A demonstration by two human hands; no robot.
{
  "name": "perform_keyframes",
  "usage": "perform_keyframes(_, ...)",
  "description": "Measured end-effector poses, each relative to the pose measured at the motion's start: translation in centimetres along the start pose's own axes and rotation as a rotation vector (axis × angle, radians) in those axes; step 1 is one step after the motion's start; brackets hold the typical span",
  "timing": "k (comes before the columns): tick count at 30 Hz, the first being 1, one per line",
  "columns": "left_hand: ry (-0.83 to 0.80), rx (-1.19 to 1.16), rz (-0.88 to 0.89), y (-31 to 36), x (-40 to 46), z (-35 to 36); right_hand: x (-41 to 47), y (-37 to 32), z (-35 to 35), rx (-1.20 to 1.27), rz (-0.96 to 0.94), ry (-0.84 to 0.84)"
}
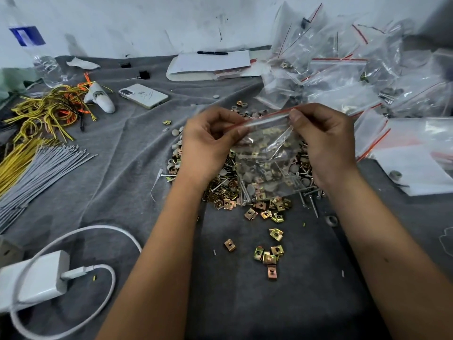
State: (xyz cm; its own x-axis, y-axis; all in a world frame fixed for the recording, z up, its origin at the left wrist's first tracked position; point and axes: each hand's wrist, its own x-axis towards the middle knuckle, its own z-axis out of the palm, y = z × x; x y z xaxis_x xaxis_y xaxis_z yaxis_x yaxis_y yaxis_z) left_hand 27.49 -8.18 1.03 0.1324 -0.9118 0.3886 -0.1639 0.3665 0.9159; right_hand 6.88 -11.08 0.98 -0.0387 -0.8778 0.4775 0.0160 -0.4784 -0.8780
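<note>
A small clear zip bag with a red strip along its top hangs between both hands above a heap of hardware. Screws, grey caps and brass-coloured clip nuts show through the plastic. My left hand pinches the left end of the bag's top edge. The right end of that edge is pinched by my right hand. The heap under the bag holds screws, clip nuts and pale round caps; several loose clip nuts lie nearer to me on the grey cloth.
A pile of filled zip bags covers the back right. A white phone, notepad with pen and plastic bottle sit at the back. Yellow, orange and grey cable ties lie left; a white charger with cable sits near left.
</note>
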Motion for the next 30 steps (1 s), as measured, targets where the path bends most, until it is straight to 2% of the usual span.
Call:
perform_keyframes(4,0.024,0.455,0.235,-0.5,0.0,0.3,-0.3,0.0,0.1,-0.199,-0.154,-0.077)
perform_keyframes(6,0.003,0.586,0.368,-0.6,0.0,0.9,-0.4,0.0,0.4,-0.254,-0.224,-0.146)
perform_keyframes(9,-0.015,0.555,0.422,-0.8,-0.1,1.8,-0.6,0.1,0.7,-0.321,-0.314,-0.206)
perform_keyframes(14,-0.009,0.503,0.379,-0.8,0.1,1.7,-0.5,0.4,0.6,-0.292,-0.282,-0.156)
perform_keyframes(22,-0.031,0.433,0.358,-0.2,-0.4,1.9,-0.6,0.0,0.8,-0.382,-0.345,-0.203)
perform_keyframes(28,-0.095,0.391,0.293,0.2,-0.5,1.9,-0.8,-0.3,0.9,-0.395,-0.318,-0.257)
perform_keyframes(30,-0.099,0.347,0.213,0.1,-0.5,1.8,-0.9,-0.4,0.8,-0.374,-0.287,-0.240)
